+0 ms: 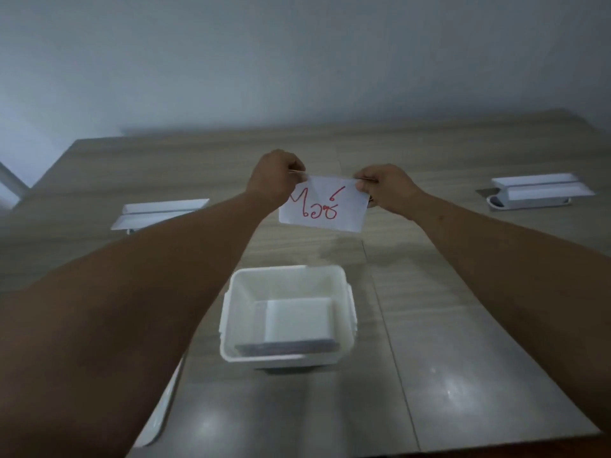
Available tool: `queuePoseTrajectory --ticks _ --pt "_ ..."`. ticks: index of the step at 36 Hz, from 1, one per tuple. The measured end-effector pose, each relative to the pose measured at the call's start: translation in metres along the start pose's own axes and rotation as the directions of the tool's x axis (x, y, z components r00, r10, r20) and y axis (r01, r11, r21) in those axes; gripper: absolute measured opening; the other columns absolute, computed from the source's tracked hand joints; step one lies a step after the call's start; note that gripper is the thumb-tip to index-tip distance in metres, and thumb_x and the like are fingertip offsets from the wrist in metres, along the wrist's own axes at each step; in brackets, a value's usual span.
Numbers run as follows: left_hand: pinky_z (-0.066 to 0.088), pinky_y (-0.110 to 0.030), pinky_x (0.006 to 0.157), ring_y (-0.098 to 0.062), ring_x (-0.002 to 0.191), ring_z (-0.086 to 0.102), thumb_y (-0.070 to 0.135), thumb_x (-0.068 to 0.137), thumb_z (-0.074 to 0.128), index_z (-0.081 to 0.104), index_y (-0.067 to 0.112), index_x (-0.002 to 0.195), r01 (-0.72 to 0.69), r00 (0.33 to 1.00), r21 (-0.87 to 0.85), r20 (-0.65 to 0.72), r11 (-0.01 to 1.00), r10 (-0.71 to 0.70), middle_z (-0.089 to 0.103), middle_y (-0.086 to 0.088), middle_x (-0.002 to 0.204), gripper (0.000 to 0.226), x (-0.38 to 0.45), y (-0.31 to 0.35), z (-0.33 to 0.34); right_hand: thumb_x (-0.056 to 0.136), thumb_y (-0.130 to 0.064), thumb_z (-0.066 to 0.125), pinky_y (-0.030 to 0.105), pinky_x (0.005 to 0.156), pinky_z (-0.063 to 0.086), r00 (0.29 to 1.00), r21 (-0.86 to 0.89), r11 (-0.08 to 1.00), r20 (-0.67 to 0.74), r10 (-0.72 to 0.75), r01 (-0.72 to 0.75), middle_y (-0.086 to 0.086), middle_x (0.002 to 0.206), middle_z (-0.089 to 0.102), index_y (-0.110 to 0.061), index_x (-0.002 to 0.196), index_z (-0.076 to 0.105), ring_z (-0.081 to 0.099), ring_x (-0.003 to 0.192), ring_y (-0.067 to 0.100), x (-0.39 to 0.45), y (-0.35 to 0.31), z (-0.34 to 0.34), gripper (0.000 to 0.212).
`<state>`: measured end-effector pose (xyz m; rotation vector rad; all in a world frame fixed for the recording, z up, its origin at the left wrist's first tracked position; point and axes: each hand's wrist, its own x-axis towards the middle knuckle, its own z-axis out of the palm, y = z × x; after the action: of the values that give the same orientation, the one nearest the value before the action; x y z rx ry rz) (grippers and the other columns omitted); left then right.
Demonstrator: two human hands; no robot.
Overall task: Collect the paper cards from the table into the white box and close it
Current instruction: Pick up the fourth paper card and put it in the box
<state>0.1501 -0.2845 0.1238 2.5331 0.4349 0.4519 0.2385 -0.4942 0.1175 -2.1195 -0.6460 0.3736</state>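
A white paper card [322, 206] with red handwriting hangs in the air beyond the box, held by its two top corners. My left hand [276, 178] pinches the top left corner and my right hand [385, 188] pinches the top right corner. Nearer to me, the open white box [231, 325] stands on the table with a stack of white cards [299, 320] lying inside it. Partly hidden under my left forearm, a white lid [158, 418] lies at the table's near left.
The wooden table [446, 325] carries a white card stand [158, 213] at the far left and another white stand [539, 191] at the far right. A plain wall rises behind the table.
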Motion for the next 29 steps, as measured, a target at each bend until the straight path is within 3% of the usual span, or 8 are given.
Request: queuePoseTrajectory --ticks 3,10,16,19,23,29 --pt "0.05 -0.033 0.081 -0.027 0.097 0.065 0.016 0.084 0.068 0.075 0.005 0.096 -0.012 0.997 -0.037 0.07 0.999 0.015 0.071 -0.013 0.103 0.017 -0.031 -0.014 -0.021 0.094 -0.004 0.056 0.042 0.081 0.057 1.0 0.016 1.0 -0.012 0.003 -0.003 0.013 0.098 0.064 0.003 0.115 0.065 0.062 0.089 0.025 -0.028 -0.013 0.019 0.024" --pt "0.04 -0.02 0.065 -0.014 0.082 0.06 0.018 0.087 0.067 0.077 0.007 0.096 -0.014 0.98 0.011 0.199 1.0 0.012 0.073 -0.007 0.093 0.017 -0.101 -0.05 -0.042 0.091 -0.006 0.06 0.044 0.081 0.057 0.999 -0.035 0.999 0.019 0.026 -0.025 0.012 0.097 0.065 0.0 0.113 0.068 0.061 0.086 0.025 -0.073 -0.017 0.072 0.024" --pt "0.052 -0.029 0.08 -0.022 0.089 0.068 0.015 0.083 0.07 0.077 0.006 0.094 0.055 0.963 -0.035 0.266 0.998 -0.044 0.076 -0.011 0.095 0.016 -0.146 -0.085 -0.033 0.089 -0.01 0.064 0.015 0.067 0.045 0.996 -0.165 0.986 0.09 0.021 -0.006 0.009 0.104 0.069 -0.004 0.114 0.069 0.059 0.088 0.015 -0.098 -0.011 0.108 0.026" --pt "0.047 -0.025 0.077 -0.022 0.089 0.068 0.017 0.081 0.072 0.077 0.007 0.092 0.069 0.96 -0.044 0.276 0.997 -0.054 0.076 -0.01 0.094 0.015 -0.16 -0.091 -0.025 0.088 -0.015 0.066 0.004 0.064 0.041 0.991 -0.242 0.97 0.131 0.017 0.016 0.006 0.106 0.072 -0.008 0.112 0.072 0.061 0.091 0.012 -0.104 -0.005 0.11 0.025" --pt "0.049 -0.028 0.083 -0.023 0.092 0.067 0.017 0.082 0.071 0.077 0.008 0.095 0.107 0.948 -0.046 0.306 0.993 -0.087 0.075 -0.01 0.098 0.017 -0.187 -0.103 -0.007 0.09 -0.023 0.064 0.021 0.083 0.041 0.973 -0.343 0.939 0.218 0.074 0.005 0.006 0.115 0.073 -0.012 0.109 0.074 0.064 0.104 0.018 -0.118 0.009 0.126 0.024" --pt "0.045 -0.023 0.079 -0.02 0.09 0.067 0.014 0.079 0.073 0.079 0.009 0.091 0.158 0.918 -0.069 0.377 0.985 -0.121 0.077 -0.008 0.094 0.014 -0.208 -0.11 0.016 0.093 -0.028 0.059 0.023 0.087 0.04 0.955 -0.441 0.898 0.267 0.13 0.001 0.001 0.118 0.071 -0.014 0.108 0.074 0.061 0.114 0.02 -0.131 0.036 0.142 0.025"
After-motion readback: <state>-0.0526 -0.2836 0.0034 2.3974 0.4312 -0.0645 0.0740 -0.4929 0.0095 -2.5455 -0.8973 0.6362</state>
